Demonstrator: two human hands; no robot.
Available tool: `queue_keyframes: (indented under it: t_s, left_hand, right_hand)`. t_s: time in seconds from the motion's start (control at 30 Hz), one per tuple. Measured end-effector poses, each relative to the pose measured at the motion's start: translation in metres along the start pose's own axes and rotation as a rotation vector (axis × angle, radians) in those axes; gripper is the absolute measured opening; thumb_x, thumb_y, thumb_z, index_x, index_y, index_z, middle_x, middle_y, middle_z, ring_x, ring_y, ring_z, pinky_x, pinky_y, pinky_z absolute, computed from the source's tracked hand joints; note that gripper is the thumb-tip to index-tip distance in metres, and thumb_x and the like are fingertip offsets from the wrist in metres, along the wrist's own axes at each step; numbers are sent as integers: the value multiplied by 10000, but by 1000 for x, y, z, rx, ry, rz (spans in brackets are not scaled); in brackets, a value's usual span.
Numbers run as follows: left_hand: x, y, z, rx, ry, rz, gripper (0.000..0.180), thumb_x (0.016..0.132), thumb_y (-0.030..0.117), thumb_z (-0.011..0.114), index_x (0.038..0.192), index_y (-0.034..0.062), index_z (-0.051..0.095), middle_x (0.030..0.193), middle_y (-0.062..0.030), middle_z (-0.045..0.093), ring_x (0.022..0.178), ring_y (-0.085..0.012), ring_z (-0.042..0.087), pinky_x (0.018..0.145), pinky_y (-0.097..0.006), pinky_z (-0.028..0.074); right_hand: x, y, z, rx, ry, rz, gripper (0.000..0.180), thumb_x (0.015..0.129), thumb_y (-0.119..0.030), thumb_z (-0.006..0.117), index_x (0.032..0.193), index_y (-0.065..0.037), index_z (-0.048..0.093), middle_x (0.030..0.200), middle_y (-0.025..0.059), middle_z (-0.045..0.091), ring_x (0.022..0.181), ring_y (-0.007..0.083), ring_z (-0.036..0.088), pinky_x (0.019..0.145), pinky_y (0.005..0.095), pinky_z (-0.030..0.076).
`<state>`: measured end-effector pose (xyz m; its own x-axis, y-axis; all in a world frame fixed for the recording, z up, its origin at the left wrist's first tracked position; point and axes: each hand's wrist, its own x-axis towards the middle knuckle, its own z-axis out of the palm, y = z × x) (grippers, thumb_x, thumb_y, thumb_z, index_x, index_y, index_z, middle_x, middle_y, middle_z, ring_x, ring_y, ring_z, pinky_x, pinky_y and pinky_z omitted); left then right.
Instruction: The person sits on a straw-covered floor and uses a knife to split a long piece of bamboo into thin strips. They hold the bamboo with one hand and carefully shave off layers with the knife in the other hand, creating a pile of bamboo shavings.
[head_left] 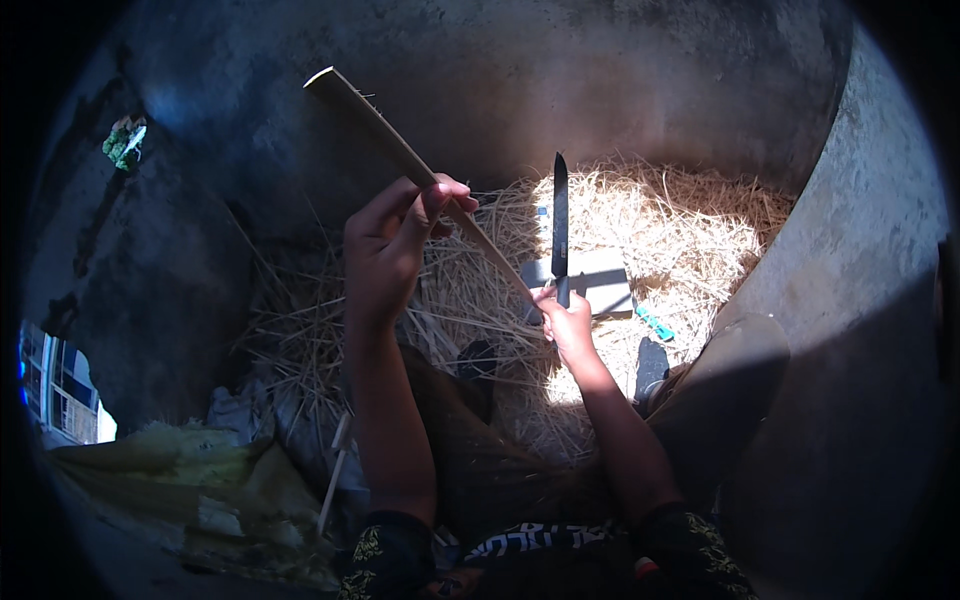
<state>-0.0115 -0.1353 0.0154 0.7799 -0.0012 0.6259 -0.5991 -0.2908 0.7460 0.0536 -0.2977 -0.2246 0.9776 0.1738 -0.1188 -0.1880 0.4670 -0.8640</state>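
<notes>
A long, narrow strip that looks like split bamboo (385,133) slants across the middle, its cut end up at the far left. My left hand (395,235) is closed around the strip, thumb and fingers pinching it near mid-length. Closed on the handle of a long dark-bladed knife (560,220) is my right hand (570,325), with the blade pointing up and away. The strip's lower end meets the right hand's fingertips; whether they also grip it I cannot tell.
Pale shavings (680,215) cover the ground ahead, with a light flat block (600,285) and a teal-handled tool (655,323) among them. A curved grey wall (480,90) surrounds me. A yellowish sheet (190,480) and a thin stick-like tool (334,475) lie at the near left.
</notes>
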Motion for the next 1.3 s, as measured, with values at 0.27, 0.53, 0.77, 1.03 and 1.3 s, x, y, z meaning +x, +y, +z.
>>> queue_keyframes:
  t_s: [0.27, 0.53, 0.77, 1.03, 1.3]
  left_hand:
    - [11, -29, -23, 81, 251, -1, 343, 1027, 341, 530, 977, 27, 661, 904, -84, 693, 880, -166, 669, 746, -310, 519]
    - [14, -43, 17, -352, 331, -24, 328, 1062, 400, 404, 993, 85, 468, 759, -38, 600, 597, -110, 556, 561, -244, 456]
    - [17, -59, 19, -318, 456, -5, 374, 1047, 468, 406, 922, 116, 407, 629, 41, 359, 481, -57, 341, 450, -236, 298]
    - [13, -46, 49, -260, 502, 18, 344, 1049, 418, 435, 932, 95, 429, 649, 29, 396, 516, -50, 378, 470, -226, 322]
    - [9, -28, 70, -237, 459, -3, 264, 1065, 325, 430, 969, 84, 475, 706, 29, 455, 582, -42, 420, 511, -212, 347]
  right_hand:
    - [-25, -87, 19, 0, 22, -188, 159, 943, -111, 655, 1019, 28, 665, 557, -54, 454, 404, 28, 362, 388, 220, 278]
    - [-71, -29, 13, -109, 44, 147, 202, 987, -251, 600, 1001, -68, 515, 512, -24, 416, 346, 63, 361, 325, 247, 282]
    - [-64, 18, 4, -149, 107, -13, 225, 999, -286, 597, 910, -92, 526, 636, -31, 467, 456, 48, 425, 420, 213, 379]
    - [-50, 56, -13, 114, 144, 367, 498, 1028, -543, 379, 829, -93, 453, 587, 0, 415, 420, 113, 391, 393, 285, 361]
    - [-47, 42, -11, -86, 137, 324, 395, 1045, -464, 392, 956, -90, 485, 553, 5, 401, 407, 123, 405, 368, 293, 359]
